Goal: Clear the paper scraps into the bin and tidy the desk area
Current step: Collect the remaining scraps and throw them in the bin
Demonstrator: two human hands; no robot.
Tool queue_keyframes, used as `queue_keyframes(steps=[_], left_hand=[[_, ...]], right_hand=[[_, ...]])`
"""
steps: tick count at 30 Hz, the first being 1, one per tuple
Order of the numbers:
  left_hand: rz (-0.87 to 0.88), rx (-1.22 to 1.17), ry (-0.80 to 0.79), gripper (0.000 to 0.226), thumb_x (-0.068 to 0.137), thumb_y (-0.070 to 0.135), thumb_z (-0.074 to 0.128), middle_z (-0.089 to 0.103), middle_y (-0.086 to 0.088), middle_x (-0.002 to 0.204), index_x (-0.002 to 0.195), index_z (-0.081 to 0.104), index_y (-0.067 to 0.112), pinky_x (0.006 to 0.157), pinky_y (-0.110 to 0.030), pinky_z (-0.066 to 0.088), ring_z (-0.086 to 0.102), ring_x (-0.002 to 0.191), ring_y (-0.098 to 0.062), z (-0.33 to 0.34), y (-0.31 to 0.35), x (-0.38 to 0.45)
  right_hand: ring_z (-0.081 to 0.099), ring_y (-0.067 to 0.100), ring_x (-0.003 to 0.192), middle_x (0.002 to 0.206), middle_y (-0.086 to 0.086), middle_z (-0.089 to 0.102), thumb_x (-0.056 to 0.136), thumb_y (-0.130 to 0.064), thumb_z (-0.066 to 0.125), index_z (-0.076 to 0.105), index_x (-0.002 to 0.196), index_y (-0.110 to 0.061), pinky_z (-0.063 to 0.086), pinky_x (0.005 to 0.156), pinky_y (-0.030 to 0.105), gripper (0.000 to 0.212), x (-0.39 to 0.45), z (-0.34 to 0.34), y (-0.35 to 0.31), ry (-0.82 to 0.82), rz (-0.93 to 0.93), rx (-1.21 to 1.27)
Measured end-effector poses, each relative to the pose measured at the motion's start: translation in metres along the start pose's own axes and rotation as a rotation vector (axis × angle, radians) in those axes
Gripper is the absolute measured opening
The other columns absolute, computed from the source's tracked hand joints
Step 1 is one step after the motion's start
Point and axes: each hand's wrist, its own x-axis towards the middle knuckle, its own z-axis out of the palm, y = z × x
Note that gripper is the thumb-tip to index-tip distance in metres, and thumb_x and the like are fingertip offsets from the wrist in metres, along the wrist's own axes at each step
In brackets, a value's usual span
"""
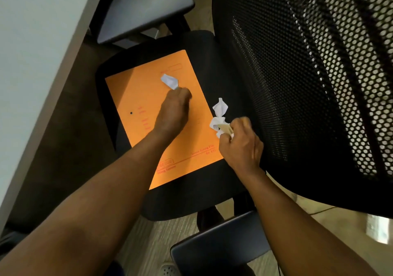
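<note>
An orange file folder (148, 97) lies flat on the black seat (191, 199) of an office chair. My left hand (173, 112) reaches over the folder and pinches a crumpled white paper scrap (169, 80) by its near end. My right hand (242, 146) is closed on a bunch of white paper scraps (219, 125) at the folder's right edge. Another crumpled white scrap (220, 106) sticks up just above that bunch; whether it is held or loose I cannot tell. No bin is in view.
The chair's black mesh backrest (308, 74) fills the right side, close to my right hand. Grey armrests sit at the top (146, 8) and bottom (219, 252). A white desk edge (32, 52) runs down the left. Pale floor (161, 237) shows below the seat.
</note>
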Motion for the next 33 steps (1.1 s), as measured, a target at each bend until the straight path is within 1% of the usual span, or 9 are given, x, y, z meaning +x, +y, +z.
queue_keyframes(steps=[4, 7, 10, 14, 17, 22, 27, 30, 33], left_hand=[[-0.166, 0.002, 0.158, 0.052, 0.094, -0.001, 0.052, 0.033, -0.012, 0.152, 0.142, 0.043, 0.017, 0.097, -0.036, 0.049, 0.044, 0.131, -0.030, 0.002, -0.013, 0.027], [-0.183, 0.254, 0.064, 0.057, 0.096, 0.013, 0.054, 0.011, -0.014, 0.161, 0.147, 0.032, 0.026, 0.088, -0.043, 0.052, 0.037, 0.133, -0.037, 0.013, -0.024, 0.040], [-0.185, 0.490, -0.041, 0.058, 0.097, 0.039, 0.046, -0.001, -0.012, 0.163, 0.148, 0.021, 0.032, 0.079, -0.045, 0.052, 0.036, 0.129, -0.040, 0.026, -0.037, 0.044], [-0.196, 0.541, -0.028, 0.050, 0.098, 0.045, 0.038, 0.027, -0.016, 0.153, 0.140, 0.032, 0.018, 0.082, -0.045, 0.051, 0.038, 0.126, -0.040, 0.033, -0.047, 0.041], [-0.165, 0.474, 0.069, 0.040, 0.098, 0.044, 0.037, 0.048, -0.017, 0.123, 0.121, 0.047, 0.012, 0.072, -0.042, 0.053, 0.045, 0.109, -0.036, 0.029, -0.056, 0.031], [-0.238, 0.423, 0.052, 0.039, 0.098, 0.048, 0.029, 0.054, -0.011, 0.092, 0.104, 0.048, 0.015, 0.057, -0.037, 0.038, 0.053, 0.073, -0.028, 0.025, -0.064, 0.022], [-0.233, 0.452, 0.006, 0.043, 0.101, 0.045, 0.021, 0.058, -0.009, 0.072, 0.095, 0.050, 0.013, 0.055, -0.035, 0.030, 0.044, 0.054, -0.025, 0.026, -0.073, -0.001], [-0.424, 0.374, -0.011, 0.049, 0.101, 0.042, 0.025, 0.066, -0.015, 0.083, 0.097, 0.060, 0.009, 0.062, -0.037, 0.035, 0.058, 0.073, -0.036, 0.022, -0.073, -0.014], [-0.623, 0.160, 0.020, 0.049, 0.098, 0.044, 0.027, 0.057, -0.007, 0.076, 0.083, 0.063, 0.013, 0.059, -0.033, 0.037, 0.051, 0.065, -0.025, 0.011, -0.077, -0.033]], right_hand=[[0.050, 0.017, 0.094, 0.123, 0.004, 0.047, 0.076, -0.022, 0.056, 0.042, 0.079, -0.017, 0.046, 0.058, 0.033, 0.016, 0.022, 0.013, 0.002, 0.009, 0.055, 0.081], [0.040, 0.023, 0.126, 0.153, 0.003, 0.032, 0.077, -0.023, 0.056, 0.045, 0.079, -0.016, 0.046, 0.069, 0.033, 0.013, 0.037, 0.032, 0.001, -0.076, -0.002, 0.048], [0.028, 0.028, 0.141, 0.159, 0.004, 0.026, 0.078, -0.025, 0.051, 0.046, 0.081, -0.017, 0.041, 0.092, 0.046, 0.009, 0.044, 0.051, 0.001, -0.172, -0.108, -0.002], [0.050, 0.028, 0.113, 0.133, 0.005, 0.055, 0.077, -0.028, 0.049, 0.052, 0.092, -0.013, 0.041, 0.081, 0.044, 0.021, 0.038, 0.068, 0.008, -0.124, -0.266, -0.130], [0.049, 0.027, 0.090, 0.106, 0.008, 0.056, 0.075, -0.028, 0.059, 0.049, 0.096, -0.013, 0.042, 0.067, 0.040, 0.027, 0.024, 0.077, 0.024, -0.060, -0.334, -0.211], [0.050, 0.028, 0.072, 0.085, 0.010, 0.058, 0.091, -0.036, 0.061, 0.059, 0.091, -0.011, 0.044, 0.054, 0.036, 0.025, 0.030, 0.077, 0.031, 0.056, -0.312, -0.211], [0.058, 0.030, 0.064, 0.075, 0.013, 0.062, 0.098, -0.042, 0.044, 0.057, 0.084, -0.007, 0.048, 0.050, 0.039, 0.040, 0.048, 0.070, 0.028, 0.035, -0.180, -0.107], [0.064, 0.032, 0.067, 0.077, 0.014, 0.066, 0.098, -0.044, 0.047, 0.056, 0.090, -0.009, 0.053, 0.058, 0.044, 0.037, 0.058, 0.064, 0.019, -0.008, 0.008, -0.074], [0.065, 0.030, 0.074, 0.081, 0.011, 0.068, 0.096, -0.044, 0.051, 0.059, 0.097, -0.018, 0.056, 0.062, 0.042, 0.028, 0.063, 0.051, 0.000, -0.015, 0.150, 0.090]])
